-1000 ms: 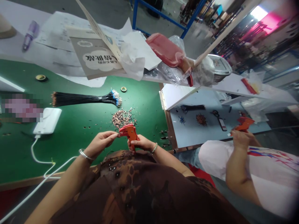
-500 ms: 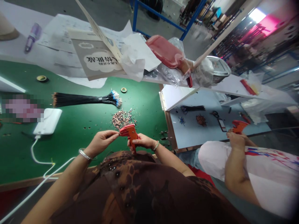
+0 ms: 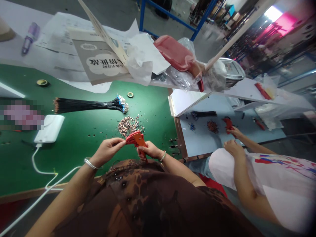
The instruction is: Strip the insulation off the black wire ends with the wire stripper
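My right hand [image 3: 151, 149] is wrapped round the handles of a red and orange pistol-shaped wire stripper [image 3: 140, 139], held just above the table's front edge. At the left end of its jaws, my left hand [image 3: 108, 150] is closed in a pinch; whatever lies between its fingertips is too small to make out. Just beyond the tool lies a heap of small copper and dark wire scraps [image 3: 129, 126]. Farther back rests a bundle of black wires [image 3: 86, 105], with copper-coloured ends on the left and blue and white ends on the right.
A white power bank [image 3: 50, 128] with a cable lies left on the green table [image 3: 81, 151]. Two tape rolls sit behind. A shelf [image 3: 14, 56] with papers crosses above. On the right, a co-worker's hand [image 3: 238, 132] holds another red wire stripper [image 3: 228, 124].
My right hand's fingers have closed further round the stripper's handles. My left hand stays at the jaws. The co-worker's stripper has moved left and away from their body, over the adjoining table.
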`<state>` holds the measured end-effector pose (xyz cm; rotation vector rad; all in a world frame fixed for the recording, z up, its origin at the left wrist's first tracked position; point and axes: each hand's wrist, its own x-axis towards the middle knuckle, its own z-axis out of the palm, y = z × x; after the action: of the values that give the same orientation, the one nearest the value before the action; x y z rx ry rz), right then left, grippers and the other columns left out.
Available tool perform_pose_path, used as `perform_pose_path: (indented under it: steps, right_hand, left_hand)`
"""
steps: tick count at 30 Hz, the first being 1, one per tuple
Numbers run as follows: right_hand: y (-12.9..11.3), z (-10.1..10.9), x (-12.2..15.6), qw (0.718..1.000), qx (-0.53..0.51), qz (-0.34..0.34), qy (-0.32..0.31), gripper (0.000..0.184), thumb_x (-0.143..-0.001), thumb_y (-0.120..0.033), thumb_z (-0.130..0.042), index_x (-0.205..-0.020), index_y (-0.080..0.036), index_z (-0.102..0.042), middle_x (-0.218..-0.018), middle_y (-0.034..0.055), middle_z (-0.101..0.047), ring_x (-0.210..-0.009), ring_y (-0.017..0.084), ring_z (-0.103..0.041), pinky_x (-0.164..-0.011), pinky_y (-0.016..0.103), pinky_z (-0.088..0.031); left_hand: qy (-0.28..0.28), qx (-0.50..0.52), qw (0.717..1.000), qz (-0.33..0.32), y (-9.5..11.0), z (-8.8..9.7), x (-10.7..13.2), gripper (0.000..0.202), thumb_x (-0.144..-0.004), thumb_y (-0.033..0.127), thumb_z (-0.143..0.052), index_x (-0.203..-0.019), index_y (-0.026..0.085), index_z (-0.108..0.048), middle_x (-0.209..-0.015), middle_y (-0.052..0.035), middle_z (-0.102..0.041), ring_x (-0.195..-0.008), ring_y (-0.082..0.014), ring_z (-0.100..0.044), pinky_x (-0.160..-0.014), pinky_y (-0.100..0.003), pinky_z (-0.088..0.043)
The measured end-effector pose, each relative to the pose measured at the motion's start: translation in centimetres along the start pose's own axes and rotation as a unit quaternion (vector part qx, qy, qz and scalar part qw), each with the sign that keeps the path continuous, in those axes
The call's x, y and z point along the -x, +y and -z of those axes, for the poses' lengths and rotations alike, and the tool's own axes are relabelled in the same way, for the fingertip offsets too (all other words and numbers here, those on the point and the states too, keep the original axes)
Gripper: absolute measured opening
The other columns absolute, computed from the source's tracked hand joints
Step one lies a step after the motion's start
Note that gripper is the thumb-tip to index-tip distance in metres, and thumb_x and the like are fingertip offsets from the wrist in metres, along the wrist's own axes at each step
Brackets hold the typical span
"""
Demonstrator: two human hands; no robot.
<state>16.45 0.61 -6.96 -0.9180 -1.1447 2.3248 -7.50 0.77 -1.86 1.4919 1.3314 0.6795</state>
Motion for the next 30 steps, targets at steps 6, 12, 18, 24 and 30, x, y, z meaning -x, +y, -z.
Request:
perform_pose_path:
  steps: [6, 12, 18, 24, 30]
  right_hand:
    - [0.2, -0.3, -0.4, 0.999, -0.013, -0.002, 0.039, 0.051, -0.073, -0.061, -0.070, -0.069, -0.015, -0.048, -0.044, -0.0076, -0.044, -0.036, 0.006, -0.038, -0.038, 0.021, -0.034]
    - [-0.1, 0.3, -0.4, 1.000, -0.022, -0.002, -0.013, 0.054, -0.072, -0.057, -0.074, -0.090, -0.010, -0.058, -0.065, 0.0011, -0.060, -0.052, 0.011, -0.056, -0.051, 0.024, -0.046]
    - [-0.6, 1.3, 0.6, 0.996, -0.058, -0.015, -0.068, 0.063, -0.071, -0.060, -0.073, -0.103, -0.008, -0.059, -0.080, 0.0066, -0.064, -0.068, 0.017, -0.065, -0.065, 0.031, -0.053]
    - [-1.0, 1.3, 0.7, 0.994, -0.039, -0.035, -0.092, 0.063, -0.071, -0.057, -0.075, -0.106, -0.007, -0.060, -0.083, 0.0082, -0.065, -0.069, 0.016, -0.064, -0.066, 0.030, -0.053]
    - [-1.3, 1.1, 0.6, 0.994, -0.031, -0.032, -0.104, 0.061, -0.073, -0.056, -0.074, -0.106, -0.007, -0.060, -0.084, 0.0082, -0.064, -0.068, 0.015, -0.064, -0.066, 0.030, -0.053]
  left_hand:
    - [-0.033, 0.021, 0.999, 0.025, -0.1, 0.0, 0.2, 0.057, -0.082, 0.065, -0.051, -0.088, 0.013, -0.073, -0.060, -0.0013, -0.062, -0.054, -0.0118, -0.050, -0.052, -0.021, -0.041]
    - [0.004, -0.013, 1.000, -0.012, -0.6, 0.1, 0.1, 0.052, -0.080, 0.063, -0.055, -0.084, 0.015, -0.074, -0.079, -0.0066, -0.073, -0.068, -0.0163, -0.061, -0.063, -0.024, -0.048]
    - [0.011, -0.030, 0.998, -0.050, -0.5, 0.2, 0.3, 0.048, -0.082, 0.059, -0.055, -0.084, 0.016, -0.074, -0.082, -0.0071, -0.074, -0.071, -0.0168, -0.064, -0.067, -0.024, -0.049]
    - [0.006, -0.050, 0.996, -0.077, -0.3, 0.1, 0.3, 0.043, -0.083, 0.055, -0.055, -0.080, 0.016, -0.072, -0.070, -0.0035, -0.069, -0.062, -0.0139, -0.058, -0.059, -0.022, -0.045]
    - [-0.006, -0.087, 0.991, -0.104, -0.1, 0.3, 0.3, 0.039, -0.085, 0.050, -0.052, -0.074, 0.017, -0.069, -0.064, -0.0013, -0.063, -0.059, -0.0124, -0.054, -0.057, -0.021, -0.042]
